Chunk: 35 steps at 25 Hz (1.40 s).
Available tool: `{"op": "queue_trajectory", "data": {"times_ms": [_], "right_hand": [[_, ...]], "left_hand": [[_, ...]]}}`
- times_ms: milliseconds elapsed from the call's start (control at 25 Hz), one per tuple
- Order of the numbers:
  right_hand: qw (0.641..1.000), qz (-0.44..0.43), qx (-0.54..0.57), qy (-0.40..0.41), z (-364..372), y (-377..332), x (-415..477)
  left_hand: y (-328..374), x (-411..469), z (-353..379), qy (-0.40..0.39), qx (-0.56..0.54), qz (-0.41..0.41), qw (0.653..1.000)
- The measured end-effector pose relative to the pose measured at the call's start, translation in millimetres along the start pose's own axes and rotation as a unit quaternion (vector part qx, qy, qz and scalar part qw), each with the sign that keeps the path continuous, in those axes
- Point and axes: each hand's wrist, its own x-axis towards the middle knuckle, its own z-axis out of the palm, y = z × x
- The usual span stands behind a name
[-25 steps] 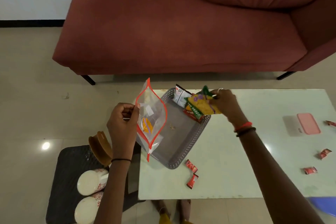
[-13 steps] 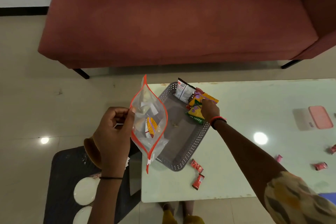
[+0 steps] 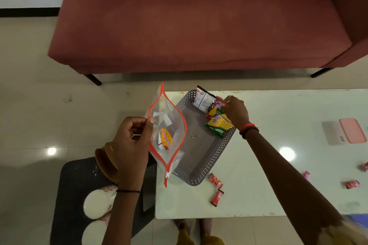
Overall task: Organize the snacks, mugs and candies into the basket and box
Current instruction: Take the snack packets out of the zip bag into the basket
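The white table (image 3: 278, 175) has its left edge running just under the left hand (image 3: 129, 145), which pinches one orange-trimmed lip of a clear zip bag (image 3: 171, 125) between thumb and curled fingers, so the bag hangs open-mouthed over that edge and overlaps the left side of the grey basket (image 3: 217, 157). Inside the bag lie one yellow packet (image 3: 166, 138) and a few white slips. The basket sits askew at the table's far left corner, most of its floor bare; a white packet (image 3: 202, 98) leans in its far corner, with a green-and-yellow packet (image 3: 219, 125) and others stacked along its right wall. The right hand (image 3: 236, 111) rests at the tops of those packets with its fingers bent down; whether they pinch one cannot be told. Two red candies (image 3: 216, 181) lie on the table just beside the basket's near corner. A broad bare stretch of table separates the basket from the pink-lidded box (image 3: 352, 130) at the far right, and more candies (image 3: 352, 184) are scattered near the right edge. Left of the table, lower down, a dark surface (image 3: 69, 195) carries two white mugs (image 3: 97, 204) and a brown mug (image 3: 105, 163). A red sofa (image 3: 199, 26) stands beyond the table's far edge.
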Motion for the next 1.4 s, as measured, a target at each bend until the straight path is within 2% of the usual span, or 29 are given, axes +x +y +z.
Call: {"op": "queue_trajectory", "data": {"times_ms": [80,120,160,200,240,280,360,400,480,640,800,880,1200,1400], "right_hand": [[0.991,-0.038,0.126,0.014,-32.8,-32.7,-38.9],[0.976,-0.066,0.207,-0.020,-51.2,-48.1,-63.4],[0.942,-0.096,0.310,-0.089,-68.1,-62.0,-90.7],[0.890,-0.115,0.406,-0.173,-80.4,-74.6,-116.9],[0.854,-0.118,0.443,-0.246,-84.8,-82.9,-136.9],[0.855,-0.109,0.412,-0.294,-79.1,-87.0,-148.3],[0.916,-0.103,0.223,-0.318,-57.9,-96.9,-156.3],[0.939,-0.103,0.119,-0.307,-45.1,-101.2,-155.7],[0.958,-0.101,0.030,-0.267,-22.7,-102.6,-150.7],[0.963,-0.056,0.024,-0.261,10.4,-78.7,-143.7],[0.972,-0.036,-0.072,-0.222,26.7,-44.8,-144.6],[0.970,-0.019,-0.066,-0.234,30.3,-37.2,-146.3],[0.971,-0.075,-0.056,-0.218,30.0,-56.5,-151.3],[0.976,-0.125,-0.078,-0.162,-0.9,-76.6,-156.8]], "left_hand": [[4.6,-6.5,2.8,0.005,0.001,0.003,1.000],[7.3,-10.5,4.2,0.001,-0.003,0.007,1.000],[9.8,-14.4,5.8,-0.004,-0.009,0.010,1.000],[12.2,-18.1,7.1,-0.007,-0.013,0.010,1.000],[15.4,-22.2,8.1,-0.008,-0.011,0.011,1.000],[19.4,-27.2,9.1,-0.006,-0.004,0.016,1.000],[27.4,-37.7,12.1,-0.006,0.006,0.032,0.999],[31.9,-43.4,14.0,-0.011,0.003,0.035,0.999],[40.5,-56.0,19.0,-0.026,-0.012,0.047,0.998],[56.4,-79.0,27.1,-0.043,-0.046,0.078,0.995],[64.5,-94.9,30.3,-0.066,-0.071,0.095,0.991],[65.4,-100.2,31.3,-0.078,-0.064,0.098,0.990],[51.2,-77.9,30.0,-0.053,-0.026,0.066,0.996],[47.1,-52.3,27.5,-0.040,0.002,0.029,0.999]]}}
